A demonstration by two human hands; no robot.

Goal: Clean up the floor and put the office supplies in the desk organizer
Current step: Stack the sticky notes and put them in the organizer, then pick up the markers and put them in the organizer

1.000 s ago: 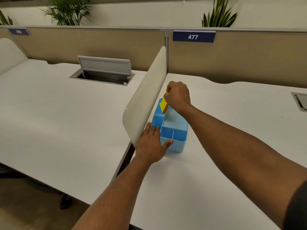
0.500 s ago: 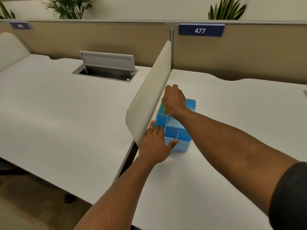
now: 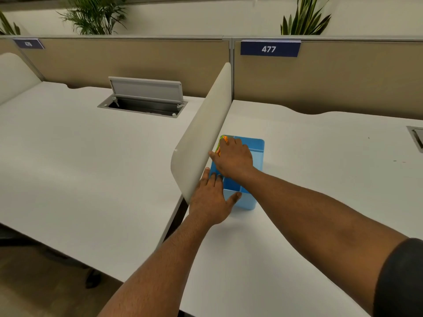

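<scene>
Steadying blue organizer (image 3: 256,154) with flat left hand (image 3: 211,202), right hand (image 3: 234,159) pinching orange-green supplies (image 3: 223,143) inside

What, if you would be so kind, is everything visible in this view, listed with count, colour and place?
blue plastic desk organizer: 1, light blue, on the right desk beside the divider
colourful office supplies: a few, orange and green, in the organizer's far left compartment
white desks: 2, side by side
cream desk divider: 1, upright between the desks
grey cable hatch: 1, lid raised, left desk
blue number sign 477: 1, on the beige partition
green plants: several, behind the partition
left hand: 1, resting against the organizer's near end
right hand: 1, over the organizer at the supplies
</scene>
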